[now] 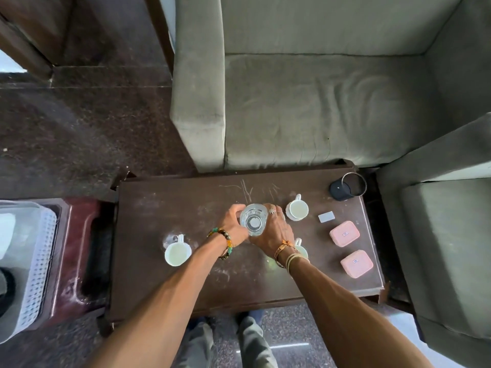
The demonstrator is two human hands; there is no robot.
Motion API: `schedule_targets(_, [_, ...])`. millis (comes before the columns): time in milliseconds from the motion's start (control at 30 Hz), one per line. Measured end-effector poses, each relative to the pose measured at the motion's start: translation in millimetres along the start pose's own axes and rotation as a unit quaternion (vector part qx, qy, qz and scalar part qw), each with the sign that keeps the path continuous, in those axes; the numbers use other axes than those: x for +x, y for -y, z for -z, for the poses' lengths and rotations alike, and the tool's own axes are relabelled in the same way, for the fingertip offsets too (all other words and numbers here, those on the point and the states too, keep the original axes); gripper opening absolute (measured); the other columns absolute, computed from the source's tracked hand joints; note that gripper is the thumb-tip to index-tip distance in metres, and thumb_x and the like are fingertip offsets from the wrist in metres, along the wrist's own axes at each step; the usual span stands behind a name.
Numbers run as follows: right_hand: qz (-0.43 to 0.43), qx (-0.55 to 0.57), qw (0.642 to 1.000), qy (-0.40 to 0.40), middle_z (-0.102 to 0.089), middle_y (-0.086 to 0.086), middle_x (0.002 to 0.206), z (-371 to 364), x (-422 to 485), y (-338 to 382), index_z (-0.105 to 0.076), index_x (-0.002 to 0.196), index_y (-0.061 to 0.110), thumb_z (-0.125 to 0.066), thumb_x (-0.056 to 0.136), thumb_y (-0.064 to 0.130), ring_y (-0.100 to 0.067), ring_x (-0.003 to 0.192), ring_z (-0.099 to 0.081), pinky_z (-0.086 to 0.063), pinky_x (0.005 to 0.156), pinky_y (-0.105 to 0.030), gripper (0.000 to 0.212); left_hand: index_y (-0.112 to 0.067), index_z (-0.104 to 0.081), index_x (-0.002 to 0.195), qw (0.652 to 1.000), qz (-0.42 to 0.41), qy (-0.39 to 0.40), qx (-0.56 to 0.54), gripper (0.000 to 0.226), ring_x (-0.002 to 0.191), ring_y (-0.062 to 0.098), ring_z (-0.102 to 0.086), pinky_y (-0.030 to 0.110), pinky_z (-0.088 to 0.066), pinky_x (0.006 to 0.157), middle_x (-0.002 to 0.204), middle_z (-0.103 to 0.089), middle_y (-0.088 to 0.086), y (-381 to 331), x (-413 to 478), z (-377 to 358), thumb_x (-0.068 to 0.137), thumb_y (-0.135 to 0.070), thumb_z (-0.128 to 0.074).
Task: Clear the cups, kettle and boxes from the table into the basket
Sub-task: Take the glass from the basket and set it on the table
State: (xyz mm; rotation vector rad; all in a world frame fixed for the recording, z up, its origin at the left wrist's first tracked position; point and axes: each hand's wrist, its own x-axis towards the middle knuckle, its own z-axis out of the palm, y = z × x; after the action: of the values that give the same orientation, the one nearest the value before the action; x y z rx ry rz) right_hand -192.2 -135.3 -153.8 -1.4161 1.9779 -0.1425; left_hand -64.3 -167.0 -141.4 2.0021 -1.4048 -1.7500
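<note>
Both my hands hold a clear glass vessel (253,219) over the middle of the dark wooden table (164,208). My left hand (233,225) grips its left side and my right hand (273,231) wraps its right side. A white cup (176,253) stands left of my arms, another white cup (297,209) stands to the right, and a third cup (301,249) is partly hidden behind my right wrist. Two pink boxes (344,233) (356,263) lie at the table's right end. The white mesh basket (37,261) sits at the far left on a dark red stool.
A black cylindrical object with a metal ring (345,187) stands at the table's far right corner. A small grey card (326,217) lies near the boxes. Grey sofas (305,107) stand behind and to the right of the table. My legs show below the front edge.
</note>
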Motion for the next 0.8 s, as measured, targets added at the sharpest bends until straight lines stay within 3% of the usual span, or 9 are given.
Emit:
schedule_targets(100, [0.002,-0.005,1.000,0.016,-0.046,0.001,0.123,-20.0,22.4,3.4,-0.042,0.133,0.021,-0.081,0.065,0.039,-0.022,0.105,-0.058,-0.051,0.081,-0.037,0.080,-0.021,-0.044,0.137,1.000,0.013,-0.009,-0.017,0.078,0.105,0.023,-0.062,0.035,-0.057,0.081,0.132,-0.056,0.002,12.6,22.4,6.1,0.069,0.002,-0.073])
schedule_targets(233, [0.025,-0.024,0.999,0.040,-0.043,-0.002,0.128,-47.4,61.6,9.3,-0.044,0.134,0.018,-0.077,0.072,0.033,-0.021,0.118,-0.050,-0.051,0.086,-0.037,0.072,-0.020,-0.045,0.137,0.999,0.027,-0.011,-0.038,0.075,0.106,0.028,-0.064,0.027,-0.051,0.069,0.136,-0.055,0.003,24.3,56.0,19.9,0.070,0.007,-0.066])
schedule_targets(367, [0.007,-0.026,0.998,0.051,-0.041,-0.003,0.133,-71.9,93.0,12.3,-0.038,0.138,0.017,-0.079,0.071,0.034,-0.025,0.112,-0.057,-0.051,0.083,-0.037,0.080,-0.019,-0.045,0.140,0.999,0.025,-0.023,-0.021,0.078,0.112,0.025,-0.061,0.020,-0.050,0.064,0.138,-0.054,0.003,35.3,88.7,30.2,0.069,0.006,-0.069])
schedule_targets(633, [-0.011,-0.036,0.997,0.070,-0.036,-0.005,0.142,-101.8,116.7,10.1,-0.029,0.143,0.015,-0.083,0.069,0.036,-0.031,0.108,-0.063,-0.052,0.086,-0.040,0.094,-0.016,-0.049,0.138,0.997,0.030,-0.042,-0.055,0.073,0.121,0.017,-0.056,0.038,-0.053,0.094,0.136,-0.058,0.005,65.9,118.5,30.5,0.071,0.005,-0.067])
schedule_targets(733, [-0.008,-0.039,0.997,0.064,-0.037,-0.006,0.141,-103.4,118.9,7.0,-0.027,0.144,0.014,-0.085,0.067,0.038,-0.030,0.110,-0.061,-0.052,0.087,-0.040,0.100,-0.018,-0.051,0.138,0.996,0.030,-0.047,-0.068,0.073,0.118,0.015,-0.057,0.041,-0.053,0.095,0.135,-0.059,0.003,69.8,121.4,31.6,0.070,0.004,-0.067])
schedule_targets(800, [-0.006,-0.039,0.997,0.074,-0.033,-0.009,0.147,-103.9,119.8,7.1,-0.025,0.147,0.012,-0.081,0.071,0.039,-0.029,0.122,-0.055,-0.049,0.095,-0.041,0.098,-0.019,-0.048,0.139,0.997,0.031,-0.036,-0.064,0.076,0.117,0.014,-0.056,0.040,-0.053,0.095,0.138,-0.057,0.003,69.5,121.4,31.9,0.069,0.004,-0.067])
